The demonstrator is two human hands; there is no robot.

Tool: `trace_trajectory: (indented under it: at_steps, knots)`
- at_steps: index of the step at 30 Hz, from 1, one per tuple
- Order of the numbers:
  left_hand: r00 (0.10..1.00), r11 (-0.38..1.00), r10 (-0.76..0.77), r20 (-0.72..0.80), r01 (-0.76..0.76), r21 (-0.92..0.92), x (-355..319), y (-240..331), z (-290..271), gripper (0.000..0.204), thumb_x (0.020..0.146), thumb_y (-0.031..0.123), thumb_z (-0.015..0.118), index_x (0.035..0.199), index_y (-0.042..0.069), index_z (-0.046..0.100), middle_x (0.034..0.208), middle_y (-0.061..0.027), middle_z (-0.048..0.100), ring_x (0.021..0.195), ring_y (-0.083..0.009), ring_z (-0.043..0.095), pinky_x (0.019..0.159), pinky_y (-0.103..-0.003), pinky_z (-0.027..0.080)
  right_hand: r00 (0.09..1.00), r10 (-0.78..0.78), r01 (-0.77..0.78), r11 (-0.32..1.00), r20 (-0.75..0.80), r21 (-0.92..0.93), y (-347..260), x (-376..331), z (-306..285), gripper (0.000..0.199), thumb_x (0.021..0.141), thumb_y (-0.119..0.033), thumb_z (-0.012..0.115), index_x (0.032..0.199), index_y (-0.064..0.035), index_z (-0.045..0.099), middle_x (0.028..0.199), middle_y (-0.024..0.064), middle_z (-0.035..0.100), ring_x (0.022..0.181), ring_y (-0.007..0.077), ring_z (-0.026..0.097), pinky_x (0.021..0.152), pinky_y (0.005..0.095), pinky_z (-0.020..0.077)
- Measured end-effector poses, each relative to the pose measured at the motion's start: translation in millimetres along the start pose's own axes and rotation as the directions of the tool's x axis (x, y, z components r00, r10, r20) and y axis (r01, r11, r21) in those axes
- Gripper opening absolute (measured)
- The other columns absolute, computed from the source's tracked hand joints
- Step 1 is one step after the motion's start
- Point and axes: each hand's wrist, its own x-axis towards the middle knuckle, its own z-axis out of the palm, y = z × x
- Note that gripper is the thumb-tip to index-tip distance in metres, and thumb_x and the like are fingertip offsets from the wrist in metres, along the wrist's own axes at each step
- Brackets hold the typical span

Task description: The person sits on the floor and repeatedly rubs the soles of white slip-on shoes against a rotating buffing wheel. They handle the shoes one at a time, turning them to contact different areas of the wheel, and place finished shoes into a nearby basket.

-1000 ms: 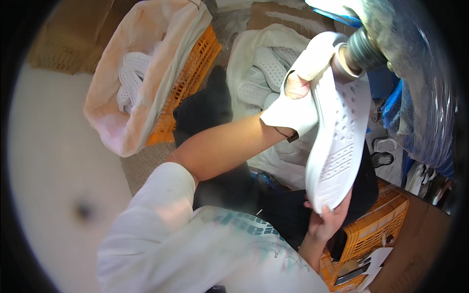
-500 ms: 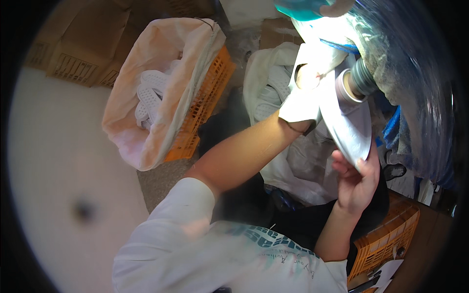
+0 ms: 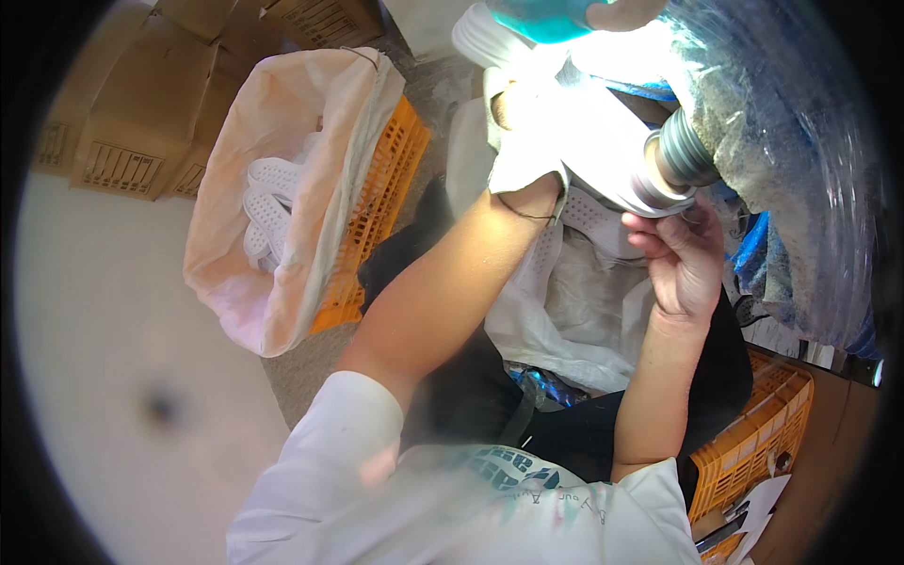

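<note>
A white shoe sole [image 3: 598, 146] lies against a pale grinding roller on a ribbed grey spindle [image 3: 687, 151]. My left hand [image 3: 527, 127], in a white glove with a cut-open patch, is at the sole's far end and appears to grip it; strong glare washes out its fingers. Bare and curled, my right hand [image 3: 680, 254] pinches the sole's near end just below the roller. More white soles with small holes [image 3: 589, 221] lie in a white sack [image 3: 556, 330] under my hands.
On the left, an orange crate [image 3: 363, 240] lined with pale cloth holds several white soles [image 3: 268, 212]. Cardboard boxes [image 3: 141, 122] stand behind it. Clear plastic sheeting [image 3: 800, 141] hangs at right. Another person's fingers [image 3: 626, 14] touch a teal thing [image 3: 546, 19]. Another orange crate [image 3: 753, 443] is at lower right.
The sole has swung up from a downward slant to lie closer round the roller. My right hand has risen toward the roller, and my left hand has shifted left. The whole view has shifted slightly.
</note>
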Motion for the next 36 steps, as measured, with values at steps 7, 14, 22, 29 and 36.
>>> trace_trajectory:
  at_steps: [7,14,22,29,36]
  knots:
    - [0.986,1.0,0.004,-0.169,-0.003,0.008,-14,-3,-23,0.038,0.095,0.032,0.053,0.118,0.002,0.058,0.11,-0.0142,0.065,0.098,-0.0253,0.064,0.084,-0.042,0.054,0.998,-0.014,0.004,0.988,-0.062,-0.154,4,-3,25,0.039,0.085,0.004,0.064,0.122,0.0121,0.052,0.105,0.0238,0.066,0.087,0.0375,0.07,0.069,0.0339,0.0646]
    - [0.956,0.986,-0.071,-0.286,0.11,0.123,-59,0,-40,0.041,0.096,0.035,0.052,0.12,0.002,0.057,0.112,-0.0152,0.064,0.099,-0.0267,0.064,0.084,-0.043,0.054,0.977,0.072,-0.128,0.952,-0.201,-0.278,22,-80,51,0.082,0.085,-0.01,0.068,0.147,0.0086,0.018,0.122,0.0208,0.058,0.103,0.0261,0.065,0.076,0.0332,0.059]
    - [0.975,0.961,-0.218,0.032,0.209,0.179,-76,-18,-1,0.044,0.096,0.038,0.052,0.122,0.002,0.056,0.114,-0.0163,0.064,0.1,-0.0282,0.064,0.084,-0.045,0.054,0.92,0.096,-0.237,0.908,-0.379,-0.345,-43,-177,33,0.09,0.07,-0.005,0.058,0.146,0.0162,0.016,0.134,0.0304,0.048,0.119,0.032,0.057,0.097,0.0354,0.0474]
    - [0.954,0.959,-0.275,0.117,0.263,0.107,-78,-35,19,0.048,0.096,0.041,0.051,0.123,0.002,0.055,0.115,-0.0173,0.063,0.101,-0.0295,0.063,0.085,-0.046,0.054,0.887,0.057,-0.201,0.941,-0.458,-0.273,-62,-169,38,0.097,0.067,-0.024,0.064,0.141,0.0184,0.02,0.12,0.0346,0.055,0.085,0.0324,0.071,0.055,0.0294,0.0624]
    - [0.997,0.997,-0.076,-0.022,0.076,-0.009,-49,13,-8,0.051,0.096,0.043,0.05,0.125,0.002,0.054,0.117,-0.0182,0.063,0.102,-0.0308,0.063,0.085,-0.047,0.054,0.955,0.229,-0.249,0.964,-0.189,-0.088,-22,-72,11,0.067,0.08,-0.016,0.054,0.138,0.0122,0.034,0.12,0.0301,0.058,0.084,0.0292,0.071,0.066,0.0318,0.0639]
